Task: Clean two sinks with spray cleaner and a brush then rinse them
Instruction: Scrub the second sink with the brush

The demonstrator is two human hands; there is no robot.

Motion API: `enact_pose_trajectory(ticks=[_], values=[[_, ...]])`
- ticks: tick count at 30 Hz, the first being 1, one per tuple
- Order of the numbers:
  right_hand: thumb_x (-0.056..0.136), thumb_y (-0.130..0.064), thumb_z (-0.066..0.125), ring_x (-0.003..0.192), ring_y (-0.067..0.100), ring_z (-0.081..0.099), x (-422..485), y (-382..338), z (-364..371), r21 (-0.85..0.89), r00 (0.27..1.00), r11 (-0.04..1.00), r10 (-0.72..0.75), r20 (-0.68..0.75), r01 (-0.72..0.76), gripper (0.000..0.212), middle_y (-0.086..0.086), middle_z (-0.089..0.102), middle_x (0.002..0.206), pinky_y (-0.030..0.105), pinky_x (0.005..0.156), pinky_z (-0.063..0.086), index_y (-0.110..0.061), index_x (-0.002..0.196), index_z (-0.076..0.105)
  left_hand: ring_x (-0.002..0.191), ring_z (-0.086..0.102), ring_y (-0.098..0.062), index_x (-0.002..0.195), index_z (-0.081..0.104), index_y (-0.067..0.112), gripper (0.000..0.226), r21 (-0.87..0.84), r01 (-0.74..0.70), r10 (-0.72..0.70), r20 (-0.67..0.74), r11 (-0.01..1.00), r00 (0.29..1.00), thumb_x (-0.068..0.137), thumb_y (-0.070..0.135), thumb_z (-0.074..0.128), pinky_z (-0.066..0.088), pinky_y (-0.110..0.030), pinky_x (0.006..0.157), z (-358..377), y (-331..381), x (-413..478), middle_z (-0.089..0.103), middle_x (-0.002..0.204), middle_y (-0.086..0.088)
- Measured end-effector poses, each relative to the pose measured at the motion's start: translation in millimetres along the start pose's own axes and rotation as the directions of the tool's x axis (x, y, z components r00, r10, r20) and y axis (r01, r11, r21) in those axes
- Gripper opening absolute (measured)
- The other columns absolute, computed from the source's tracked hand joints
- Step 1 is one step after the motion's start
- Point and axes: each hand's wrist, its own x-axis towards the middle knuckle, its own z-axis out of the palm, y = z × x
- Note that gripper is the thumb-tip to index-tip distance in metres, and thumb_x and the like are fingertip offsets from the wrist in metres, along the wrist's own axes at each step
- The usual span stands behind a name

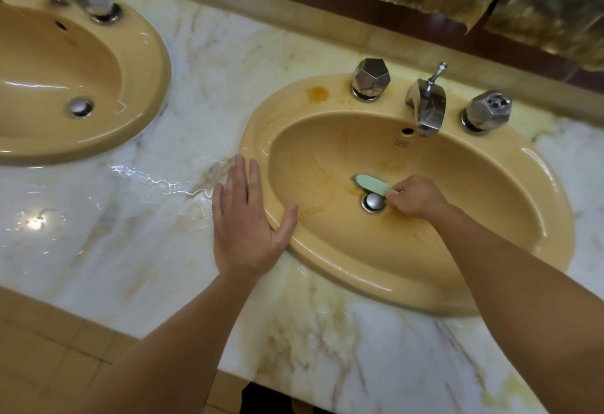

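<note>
Marble counter [98, 250], pale with brown veins and wet in patches, takes up most of the frame from the left edge to the lower right. Two yellow-tan sinks are set in it: the one I am working in [549, 204] fills the centre and right, and the second sink [153, 64] sits in the upper left, cut off by the frame edge, with bare marble between them.

My left hand [243, 220] lies flat and spread, palm down, at the centre of the frame. Its fingers are straight on the counter, and the thumb reaches over the near-left rim of the sink.

My right hand [416, 198] is down in the bowl, fingers curled round the handle of the pale green brush [371, 182]. The brush head points to the left of the frame. It lies on the floor of the bowl just above the chrome drain plug [373, 201], and my knuckles are just to the right of the plug. Orange-brown streaks mark the bowl to the left of the brush.

Along the back rim stand a chrome spout [426, 106] and two faceted knobs, one to its left [371, 78] and one to its right [487, 111]. A rusty stain [317, 93] sits on the rim left of them.
</note>
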Motion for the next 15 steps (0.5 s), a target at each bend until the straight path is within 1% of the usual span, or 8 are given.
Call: enact_pose_trajectory(ticks=[1,3,4,6,7,10,13,15], values=[[0.097,-0.041,0.051,0.092,0.026,0.059,0,1,-1,0.0,1.0,1.0,-0.001,0.002,0.001,0.032,0.007,0.069,0.102,0.031,0.074,0.048,-0.025,0.111,0.075,0.157,0.008,-0.018,0.161,0.017,0.011,0.091,0.001,0.0,0.0,0.001,1.0,1.0,0.093,0.068,0.034,0.012,-0.048,0.125,0,0,0,0.006,0.17,-0.007],[0.099,-0.041,0.048,0.093,0.029,0.061,1,6,-4,-0.053,0.994,0.999,0.008,-0.112,-0.014,0.033,0.01,0.068,0.102,0.034,0.078,0.051,-0.027,0.119,0.07,0.157,0.008,-0.018,0.161,0.017,0.011,0.091,0.003,0.001,-0.001,0.005,1.0,1.0,0.093,0.068,0.033,0.012,-0.048,0.125,-1,-1,0,0.005,0.17,-0.007],[0.1,-0.042,0.047,0.098,0.031,0.061,1,8,-5,-0.077,0.994,0.997,0.01,-0.113,-0.018,0.035,0.011,0.068,0.106,0.034,0.08,0.05,-0.027,0.123,0.069,0.157,0.008,-0.018,0.161,0.016,0.011,0.091,0.003,0.0,0.0,0.008,1.0,1.0,0.093,0.068,0.033,0.012,-0.048,0.125,0,-1,0,0.004,0.17,-0.007],[0.098,-0.043,0.049,0.103,0.029,0.061,0,11,-5,-0.086,1.0,0.996,-0.002,0.003,0.002,0.036,0.009,0.068,0.114,0.03,0.077,0.046,-0.025,0.122,0.071,0.157,0.007,-0.018,0.162,0.016,0.012,0.091,0.002,0.0,0.0,0.015,1.0,1.0,0.093,0.069,0.032,0.012,-0.048,0.126,-1,-1,0,0.004,0.17,-0.007],[0.098,-0.044,0.049,0.103,0.028,0.061,-1,13,-5,-0.082,1.0,0.997,-0.001,0.019,0.002,0.036,0.008,0.068,0.113,0.029,0.075,0.043,-0.026,0.12,0.072,0.157,0.006,-0.018,0.162,0.015,0.012,0.091,0.003,0.0,-0.001,0.016,1.0,1.0,0.093,0.069,0.031,0.011,-0.048,0.126,0,-1,0,0.004,0.17,-0.006],[0.099,-0.046,0.049,0.098,0.031,0.062,-4,19,-4,-0.128,0.991,0.99,0.043,-0.126,-0.059,0.035,0.01,0.067,0.108,0.032,0.072,0.044,-0.03,0.125,0.067,0.157,0.006,-0.017,0.162,0.015,0.012,0.091,0.005,0.003,-0.004,0.02,1.0,1.0,0.093,0.07,0.03,0.01,-0.047,0.126,0,-1,0,0.003,0.17,-0.006],[0.096,-0.048,0.051,0.09,0.028,0.061,-9,21,0,-0.161,0.998,0.986,0.026,-0.056,-0.034,0.037,0.007,0.065,0.1,0.03,0.068,0.043,-0.027,0.121,0.07,0.157,0.005,-0.017,0.162,0.015,0.012,0.09,0.001,0.003,-0.003,0.023,1.0,1.0,0.093,0.069,0.031,0.009,-0.046,0.126,-1,-1,0,0.003,0.17,-0.006],[0.098,-0.048,0.05,0.094,0.032,0.061,-9,23,-2,-0.121,0.994,0.991,0.046,-0.104,-0.058,0.036,0.01,0.065,0.102,0.031,0.068,0.042,-0.029,0.121,0.068,0.157,0.004,-0.016,0.162,0.014,0.012,0.091,0.002,0.005,-0.005,0.023,1.0,1.0,0.093,0.069,0.03,0.009,-0.046,0.126,0,0,0,0.003,0.17,-0.006]])
